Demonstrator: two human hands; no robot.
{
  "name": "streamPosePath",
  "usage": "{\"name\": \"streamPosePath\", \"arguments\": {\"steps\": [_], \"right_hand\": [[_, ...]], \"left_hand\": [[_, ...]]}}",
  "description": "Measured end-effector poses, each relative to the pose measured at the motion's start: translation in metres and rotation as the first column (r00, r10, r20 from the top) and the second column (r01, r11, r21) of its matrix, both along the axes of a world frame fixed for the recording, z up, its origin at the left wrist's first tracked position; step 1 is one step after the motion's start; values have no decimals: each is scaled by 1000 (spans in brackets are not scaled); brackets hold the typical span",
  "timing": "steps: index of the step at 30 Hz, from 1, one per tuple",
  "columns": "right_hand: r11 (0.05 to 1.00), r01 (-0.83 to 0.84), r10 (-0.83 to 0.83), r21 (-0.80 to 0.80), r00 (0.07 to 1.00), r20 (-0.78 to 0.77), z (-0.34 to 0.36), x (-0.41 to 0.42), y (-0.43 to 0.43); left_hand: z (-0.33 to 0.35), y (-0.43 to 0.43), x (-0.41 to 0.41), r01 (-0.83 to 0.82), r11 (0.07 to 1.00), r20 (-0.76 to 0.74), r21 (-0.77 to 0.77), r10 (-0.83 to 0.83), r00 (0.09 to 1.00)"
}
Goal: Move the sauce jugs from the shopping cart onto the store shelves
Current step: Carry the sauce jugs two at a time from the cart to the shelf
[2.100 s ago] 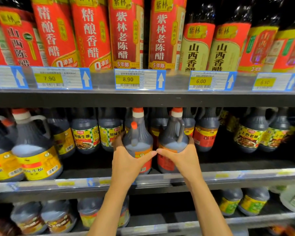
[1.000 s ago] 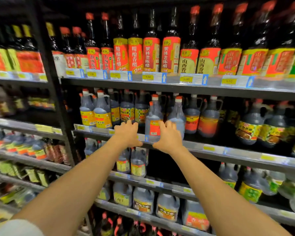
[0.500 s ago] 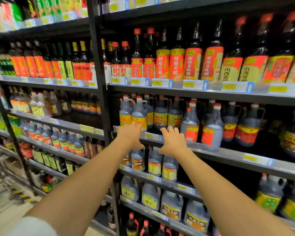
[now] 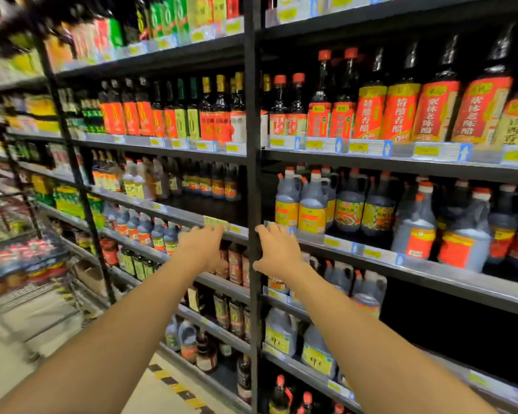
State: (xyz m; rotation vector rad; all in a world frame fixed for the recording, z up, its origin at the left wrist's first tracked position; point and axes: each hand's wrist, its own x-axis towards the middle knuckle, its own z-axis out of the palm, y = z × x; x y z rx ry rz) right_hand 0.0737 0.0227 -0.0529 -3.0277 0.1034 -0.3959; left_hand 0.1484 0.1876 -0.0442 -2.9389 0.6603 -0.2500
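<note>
Two dark sauce jugs with red labels and orange caps [image 4: 416, 225] [image 4: 465, 234] stand side by side near the front of the middle shelf [image 4: 380, 255], at the right. My left hand [image 4: 202, 249] and my right hand [image 4: 277, 252] are stretched out in front of me, empty, with fingers spread. They hover on either side of the black shelf upright [image 4: 253, 204], well left of those jugs. The wire shopping cart [image 4: 21, 264] shows blurred at the left edge.
Shelves packed with vinegar bottles [image 4: 398, 112] and yellow-labelled jugs [image 4: 311, 204] fill the view. Lower shelves hold more jugs [image 4: 281, 333]. The pale aisle floor [image 4: 12, 363] with a yellow-black stripe [image 4: 177, 386] lies at the lower left.
Both hands have let go of the two red-labelled jugs on the middle shelf and drawn back. My view has swung left, so the jugs now sit far to the right.
</note>
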Motion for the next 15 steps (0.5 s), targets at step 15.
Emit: {"name": "streamPosePath", "arguments": {"steps": [15], "right_hand": [[953, -304, 304, 13, 953, 7, -25, 164, 169]], "left_hand": [[-23, 178, 114, -308, 951, -54, 31, 309, 950]]}}
